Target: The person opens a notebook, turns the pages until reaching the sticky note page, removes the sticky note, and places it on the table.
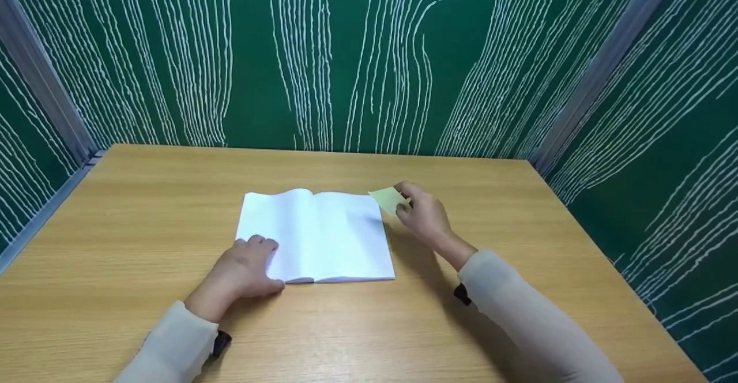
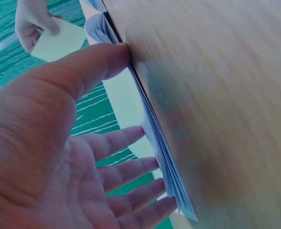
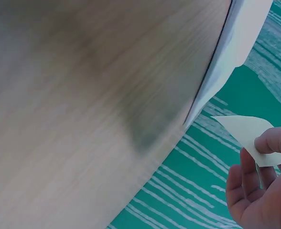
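An open notebook (image 1: 340, 239) with blank white pages lies on the table. My left hand (image 1: 248, 265) rests on its lower left corner, fingers spread over the left page and thumb at the near edge. In the left wrist view the fingertips (image 2: 150, 164) touch the pages and the thumb meets the bottom edge. My right hand (image 1: 425, 214) pinches a pale yellow sticky note (image 1: 387, 199) between thumb and fingers, at the notebook's upper right corner. The right wrist view shows the note (image 3: 248, 133) held up, slightly curved, with the notebook (image 3: 221, 71) beyond it.
The wooden table (image 1: 173, 198) extends around the notebook on all sides. Green panels with white wavy lines (image 1: 369, 60) stand behind and to the right, joined by grey metal posts (image 1: 611, 60). A dark strap piece (image 1: 221, 344) shows under the left sleeve.
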The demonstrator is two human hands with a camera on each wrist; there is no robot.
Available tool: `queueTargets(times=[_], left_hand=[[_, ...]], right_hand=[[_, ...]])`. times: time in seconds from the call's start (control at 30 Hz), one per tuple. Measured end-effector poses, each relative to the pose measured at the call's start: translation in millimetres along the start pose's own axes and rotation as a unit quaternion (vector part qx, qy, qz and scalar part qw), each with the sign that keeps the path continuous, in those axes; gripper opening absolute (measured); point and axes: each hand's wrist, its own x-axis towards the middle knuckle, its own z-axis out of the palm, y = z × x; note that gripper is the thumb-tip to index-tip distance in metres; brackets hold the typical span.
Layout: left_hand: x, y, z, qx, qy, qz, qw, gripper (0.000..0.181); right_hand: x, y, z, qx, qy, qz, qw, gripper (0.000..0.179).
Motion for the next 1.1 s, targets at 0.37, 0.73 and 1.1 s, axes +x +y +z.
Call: queueTargets(times=[0.37,0.73,1.1], left_hand=[[0.9,-1.6,1.3,0.007,0.006,0.008,0.9999,0.076],[0.9,-0.7,2.4,0.007,-0.001,-0.004,1.0000,0.077],[0.9,-1.6,2.1,0.008,0.007,0.005,0.9999,0.075]], right_hand=[[-1.1,35,-9,-0.081,-0.005,-0.019,0.9965,0.030],[-6.5,51,-7,-0.136,-0.066,-0.082,0.9851,0.034],[-7.1,48,-9,-0.171,-0.201,-0.069,0.9619,0.033]])
